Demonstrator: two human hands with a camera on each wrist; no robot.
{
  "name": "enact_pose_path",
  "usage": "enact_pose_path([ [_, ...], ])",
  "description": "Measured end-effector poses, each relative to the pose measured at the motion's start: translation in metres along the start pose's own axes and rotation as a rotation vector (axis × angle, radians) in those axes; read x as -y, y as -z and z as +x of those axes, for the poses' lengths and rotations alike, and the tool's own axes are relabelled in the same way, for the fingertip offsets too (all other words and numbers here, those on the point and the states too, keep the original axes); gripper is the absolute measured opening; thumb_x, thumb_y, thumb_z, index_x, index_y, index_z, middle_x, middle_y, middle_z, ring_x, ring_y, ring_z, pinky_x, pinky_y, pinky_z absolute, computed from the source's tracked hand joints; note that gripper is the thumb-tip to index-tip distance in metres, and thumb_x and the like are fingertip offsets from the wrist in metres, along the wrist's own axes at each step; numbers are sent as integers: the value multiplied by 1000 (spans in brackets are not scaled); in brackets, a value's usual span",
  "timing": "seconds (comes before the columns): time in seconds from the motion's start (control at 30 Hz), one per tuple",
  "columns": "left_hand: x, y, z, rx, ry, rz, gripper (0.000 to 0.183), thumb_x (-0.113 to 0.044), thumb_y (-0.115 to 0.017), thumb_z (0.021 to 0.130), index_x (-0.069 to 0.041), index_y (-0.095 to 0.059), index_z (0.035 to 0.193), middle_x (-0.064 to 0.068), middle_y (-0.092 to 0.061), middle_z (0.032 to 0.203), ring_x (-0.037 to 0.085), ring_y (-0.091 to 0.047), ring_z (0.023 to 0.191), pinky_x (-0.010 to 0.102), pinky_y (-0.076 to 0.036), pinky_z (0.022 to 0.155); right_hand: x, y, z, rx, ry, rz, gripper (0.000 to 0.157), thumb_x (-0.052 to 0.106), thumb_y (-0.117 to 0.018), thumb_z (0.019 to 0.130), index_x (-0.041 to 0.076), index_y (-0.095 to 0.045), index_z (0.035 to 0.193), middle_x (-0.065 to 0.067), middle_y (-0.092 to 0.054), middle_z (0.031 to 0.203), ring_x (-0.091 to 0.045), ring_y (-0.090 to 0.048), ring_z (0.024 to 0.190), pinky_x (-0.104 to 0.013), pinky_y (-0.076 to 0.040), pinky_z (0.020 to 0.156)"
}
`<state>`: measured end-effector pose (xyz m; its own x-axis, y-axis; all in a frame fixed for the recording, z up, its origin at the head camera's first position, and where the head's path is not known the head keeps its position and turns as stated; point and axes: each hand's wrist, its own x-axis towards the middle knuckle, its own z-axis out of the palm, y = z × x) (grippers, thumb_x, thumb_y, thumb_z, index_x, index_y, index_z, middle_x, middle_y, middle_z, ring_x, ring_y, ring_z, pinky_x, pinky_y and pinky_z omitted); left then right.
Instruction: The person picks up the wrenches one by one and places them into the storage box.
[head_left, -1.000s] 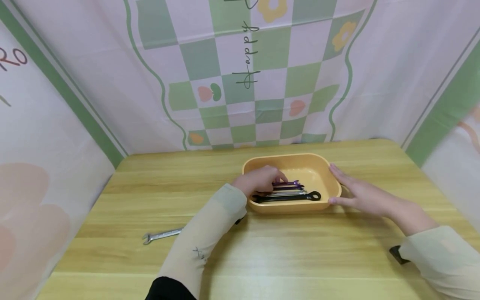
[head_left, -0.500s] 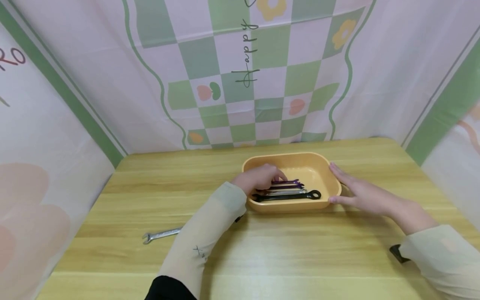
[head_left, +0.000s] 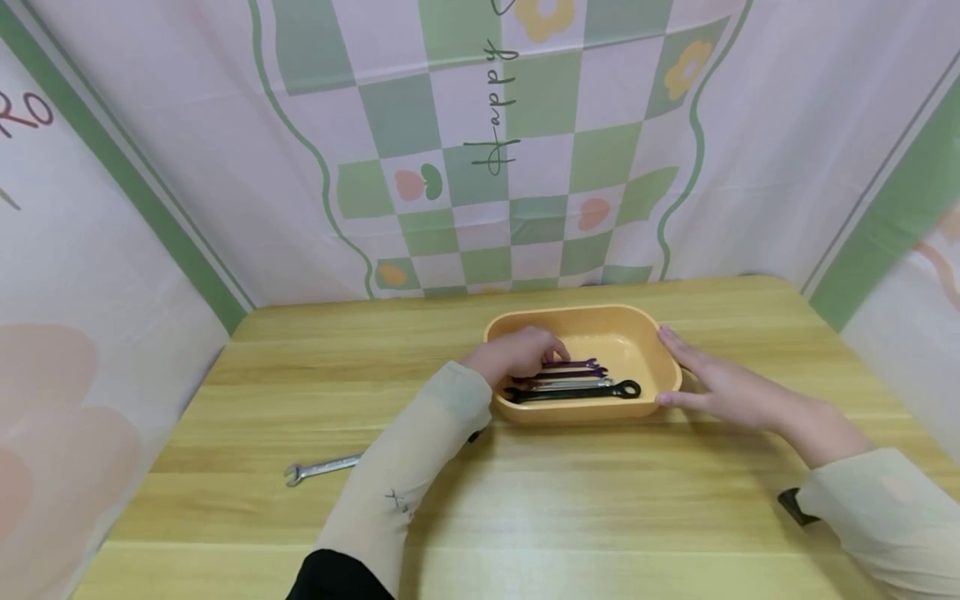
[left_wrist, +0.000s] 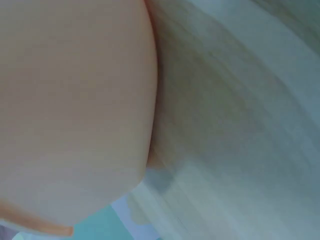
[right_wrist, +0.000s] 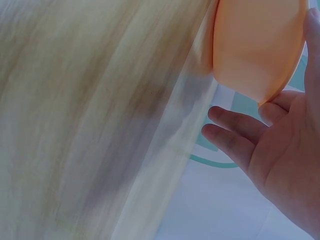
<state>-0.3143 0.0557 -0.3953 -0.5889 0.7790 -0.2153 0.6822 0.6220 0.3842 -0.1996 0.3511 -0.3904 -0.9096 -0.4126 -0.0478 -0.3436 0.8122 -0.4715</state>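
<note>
My left hand (head_left: 516, 354) reaches into a yellow-orange plastic tray (head_left: 585, 411), its curled fingers at the farthest purple wrench (head_left: 583, 364). Nearer in the tray lie another dark purple wrench (head_left: 589, 374), a silver wrench (head_left: 573, 385) and a large black ratchet wrench (head_left: 577, 392), roughly parallel. The left hand hides their left ends. My right hand (head_left: 723, 392) rests against the tray's right end, thumb and fingers spread and nearly straight. In the right wrist view, two fingers (right_wrist: 235, 130) stick out past the tray wall. The left wrist view shows only the tray's outer side (left_wrist: 70, 105) near the table.
Another silver wrench (head_left: 322, 469) lies on the wooden table (head_left: 600, 508) at the left, partly hidden by the left sleeve (head_left: 408, 475). A checked curtain (head_left: 480, 200) hangs behind the table's back edge, with more fabric at both sides.
Over the last second the left fingers have drawn back very slightly leftward at the far purple wrench. Tray, other wrenches and right hand stay as they were.
</note>
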Motion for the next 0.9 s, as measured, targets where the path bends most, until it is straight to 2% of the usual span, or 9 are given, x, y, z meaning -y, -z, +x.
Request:
enact_pose_path([
  [0.13,1,4,-2,4,-17,82,50,11,-49,97,-13,-69,135,6,-67,128,15,-59,119,22,-45,101,1,0,0,3,-4,-2,101,42,-69,98,1,-3,163,-30,-6,164,-60,-21,142,-70,-23,111],
  [0.3,1,6,-5,8,-9,90,45,4,-50,100,-14,-66,139,4,-61,141,17,-53,132,25,-41,108,0,1,0,7,-4,-5,101,42,-68,98,1,-2,163,-30,-5,165,-61,-21,141,-70,-22,111],
  [0.5,-2,9,-5,-13,-12,56,46,1,-53,100,-12,-62,143,4,-62,139,16,-55,128,23,-44,104,-1,0,-1,3,-6,6,102,44,-67,98,2,-2,163,-29,-5,165,-61,-20,142,-71,-21,111],
  [0.73,-8,14,-8,-26,-63,119,45,-1,-56,100,-10,-60,144,5,-62,140,18,-57,127,23,-46,100,0,0,-2,1,-2,6,102,44,-67,98,2,-1,163,-31,-5,164,-62,-20,141,-71,-21,111],
  [0.9,-10,17,-14,-38,-80,111,43,-2,-56,101,-9,-60,142,7,-60,141,20,-56,128,25,-47,100,1,0,-2,1,-5,-1,102,44,-67,98,3,-1,163,-31,-6,164,-62,-21,140,-71,-22,110],
])
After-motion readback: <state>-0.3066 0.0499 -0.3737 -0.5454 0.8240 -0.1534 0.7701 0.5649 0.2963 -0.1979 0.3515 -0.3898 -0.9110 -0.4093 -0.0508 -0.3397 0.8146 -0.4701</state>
